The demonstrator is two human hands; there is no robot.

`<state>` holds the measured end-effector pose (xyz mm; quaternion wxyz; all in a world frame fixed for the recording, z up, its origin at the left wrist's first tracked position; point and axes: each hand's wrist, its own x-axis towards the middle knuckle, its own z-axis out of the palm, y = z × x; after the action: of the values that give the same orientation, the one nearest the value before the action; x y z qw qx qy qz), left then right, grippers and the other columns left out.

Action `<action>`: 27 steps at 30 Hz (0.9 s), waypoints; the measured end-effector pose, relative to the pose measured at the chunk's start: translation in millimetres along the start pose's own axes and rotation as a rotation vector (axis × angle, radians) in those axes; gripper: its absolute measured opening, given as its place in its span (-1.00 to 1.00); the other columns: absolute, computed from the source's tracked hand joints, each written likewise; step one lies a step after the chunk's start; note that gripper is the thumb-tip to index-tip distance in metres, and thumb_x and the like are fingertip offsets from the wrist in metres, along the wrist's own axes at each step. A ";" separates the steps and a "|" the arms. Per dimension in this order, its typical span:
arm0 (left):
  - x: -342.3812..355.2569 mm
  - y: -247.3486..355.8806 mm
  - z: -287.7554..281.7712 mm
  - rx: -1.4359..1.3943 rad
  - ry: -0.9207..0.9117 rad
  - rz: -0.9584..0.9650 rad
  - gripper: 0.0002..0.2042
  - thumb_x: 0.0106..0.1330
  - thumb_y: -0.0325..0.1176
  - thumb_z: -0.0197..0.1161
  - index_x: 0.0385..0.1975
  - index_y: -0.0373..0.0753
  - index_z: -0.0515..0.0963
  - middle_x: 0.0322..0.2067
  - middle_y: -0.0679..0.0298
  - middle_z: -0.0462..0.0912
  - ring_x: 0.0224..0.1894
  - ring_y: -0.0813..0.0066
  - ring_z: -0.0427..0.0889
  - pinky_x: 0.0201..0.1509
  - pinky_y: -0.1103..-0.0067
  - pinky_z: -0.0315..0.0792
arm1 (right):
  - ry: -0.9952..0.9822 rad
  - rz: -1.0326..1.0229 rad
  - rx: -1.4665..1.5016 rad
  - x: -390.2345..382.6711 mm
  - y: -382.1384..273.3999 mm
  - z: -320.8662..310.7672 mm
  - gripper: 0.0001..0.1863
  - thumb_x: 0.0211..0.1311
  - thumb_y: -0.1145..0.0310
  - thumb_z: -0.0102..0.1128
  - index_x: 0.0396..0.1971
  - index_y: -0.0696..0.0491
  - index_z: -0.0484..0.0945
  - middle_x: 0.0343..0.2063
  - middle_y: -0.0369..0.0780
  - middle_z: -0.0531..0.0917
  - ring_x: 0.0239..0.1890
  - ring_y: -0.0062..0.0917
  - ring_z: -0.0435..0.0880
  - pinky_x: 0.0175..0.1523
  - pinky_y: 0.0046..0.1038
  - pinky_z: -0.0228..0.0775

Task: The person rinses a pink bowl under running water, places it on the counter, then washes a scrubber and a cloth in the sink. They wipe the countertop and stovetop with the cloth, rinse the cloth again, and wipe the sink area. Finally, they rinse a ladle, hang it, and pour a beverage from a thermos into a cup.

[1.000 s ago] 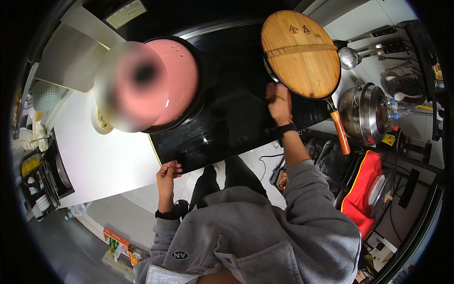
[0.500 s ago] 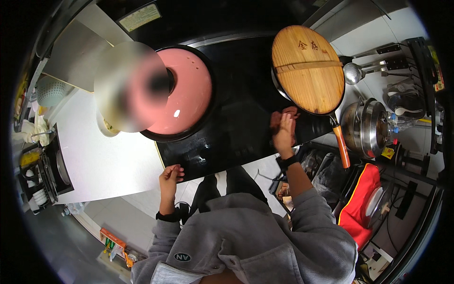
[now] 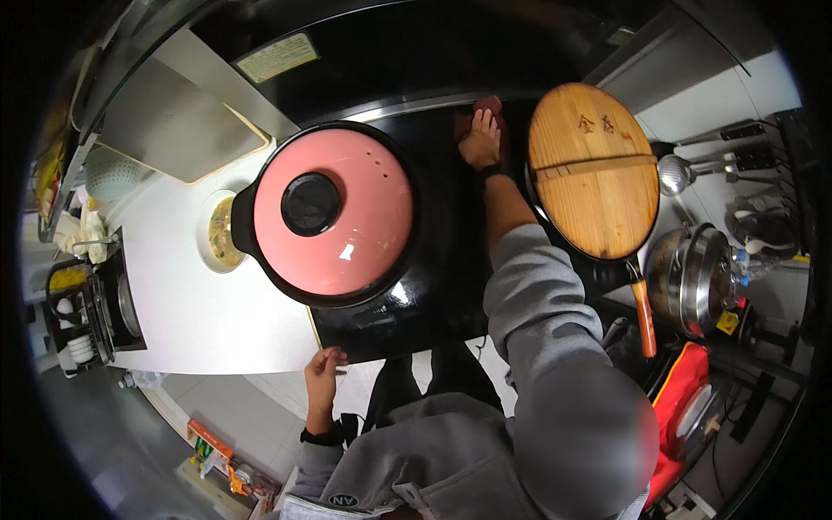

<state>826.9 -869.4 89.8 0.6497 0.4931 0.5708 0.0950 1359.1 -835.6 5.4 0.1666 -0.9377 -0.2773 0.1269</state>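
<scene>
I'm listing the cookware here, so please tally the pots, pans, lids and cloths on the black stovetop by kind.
Pots: 1, the dark pot
Pans: 1, the pan with an orange-brown handle
Lids: 2, a pink lid and a wooden lid
Cloths: 1, a dark red cloth under the right hand
Total: 5

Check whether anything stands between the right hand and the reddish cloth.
Nothing visible does: the right hand lies directly on the reddish cloth, near the back edge of the black cooktop. The pink-lidded pot and wood-lidded pan stand to either side.
</scene>
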 end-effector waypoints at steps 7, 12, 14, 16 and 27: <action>-13.5 -15.8 -7.0 0.034 0.060 -0.063 -0.81 0.33 -0.35 0.10 -0.21 -0.33 0.54 -0.36 0.22 0.63 -0.39 0.52 0.59 -0.38 0.63 0.48 | -0.246 -0.457 -0.026 -23.2 8.6 9.2 -0.31 0.20 0.38 -0.11 0.35 -0.03 -0.07 0.39 -0.25 -0.09 0.42 -0.39 -0.16 0.44 -0.34 -0.41; -9.2 -5.9 11.8 0.038 -0.053 0.032 -0.82 0.33 -0.40 0.06 -0.19 -0.34 0.53 -0.37 0.26 0.63 -0.38 0.58 0.59 -0.37 0.66 0.46 | -0.153 -0.610 0.024 -141.6 26.4 11.6 -0.30 0.12 0.41 -0.03 0.32 0.03 0.05 0.35 -0.17 0.03 0.38 -0.30 -0.02 0.43 -0.26 -0.33; -8.2 -1.3 15.2 0.016 -0.111 0.062 -0.82 0.33 -0.41 0.06 -0.19 -0.33 0.53 -0.37 0.27 0.63 -0.38 0.60 0.58 -0.36 0.68 0.46 | -0.147 -0.634 0.010 -200.5 24.0 9.2 -0.34 0.11 0.42 -0.02 0.28 0.09 0.11 0.32 -0.11 0.10 0.37 -0.25 0.02 0.41 -0.20 -0.28; -8.0 1.7 13.7 0.030 -0.121 0.063 -0.82 0.33 -0.41 0.06 -0.19 -0.33 0.53 -0.38 0.28 0.63 -0.38 0.60 0.58 -0.36 0.68 0.46 | -0.190 -0.629 -0.009 -262.9 9.2 14.2 -0.37 0.12 0.42 -0.02 0.26 0.12 0.15 0.29 -0.08 0.15 0.36 -0.23 0.04 0.39 -0.15 -0.22; -7.4 16.7 9.7 0.056 -0.078 0.120 -0.80 0.36 -0.36 0.06 -0.18 -0.33 0.53 -0.38 0.29 0.63 -0.41 0.63 0.57 -0.37 0.70 0.44 | -0.270 -0.779 0.170 -375.2 -57.9 50.6 -0.41 0.07 0.52 -0.08 0.21 0.08 0.22 0.24 -0.17 0.25 0.29 -0.31 0.18 0.38 -0.24 -0.12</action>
<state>839.9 -871.4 105.8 0.6506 0.5478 0.5167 0.0984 1009.3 -988.6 36.1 0.2412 -0.7206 -0.6190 0.1986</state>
